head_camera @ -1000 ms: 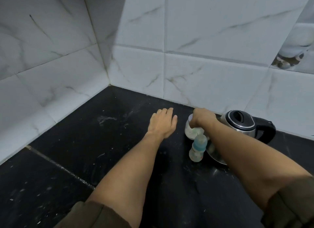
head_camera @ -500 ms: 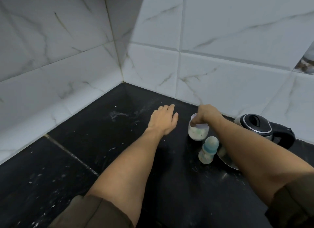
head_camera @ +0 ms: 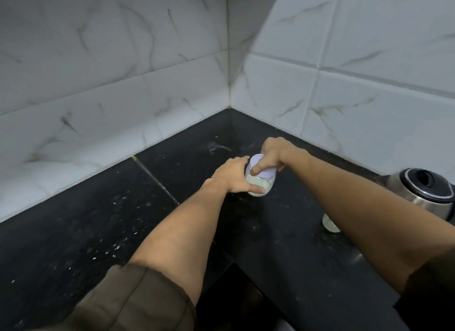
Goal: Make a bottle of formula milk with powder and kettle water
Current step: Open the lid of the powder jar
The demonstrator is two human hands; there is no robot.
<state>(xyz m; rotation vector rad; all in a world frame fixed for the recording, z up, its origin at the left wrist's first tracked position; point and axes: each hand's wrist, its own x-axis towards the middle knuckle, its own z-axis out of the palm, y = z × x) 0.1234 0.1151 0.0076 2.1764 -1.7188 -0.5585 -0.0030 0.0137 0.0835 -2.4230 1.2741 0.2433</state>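
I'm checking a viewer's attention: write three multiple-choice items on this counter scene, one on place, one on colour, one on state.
1. Where is the kettle?
A. far right edge
B. left wall
C. corner

2. What colour is the jar's lid?
A. red
B. pale lilac
C. black

3. How is the powder jar held?
A. untouched
B. one hand
C. both hands

Key: 1 A, it sits at the right edge. 2 B, the lid looks pale lilac. 3 C, the left hand wraps its body and the right hand grips the lid.

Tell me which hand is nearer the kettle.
The right hand, on the jar lid, its forearm passing beside the kettle. The left hand holds the jar's far side.
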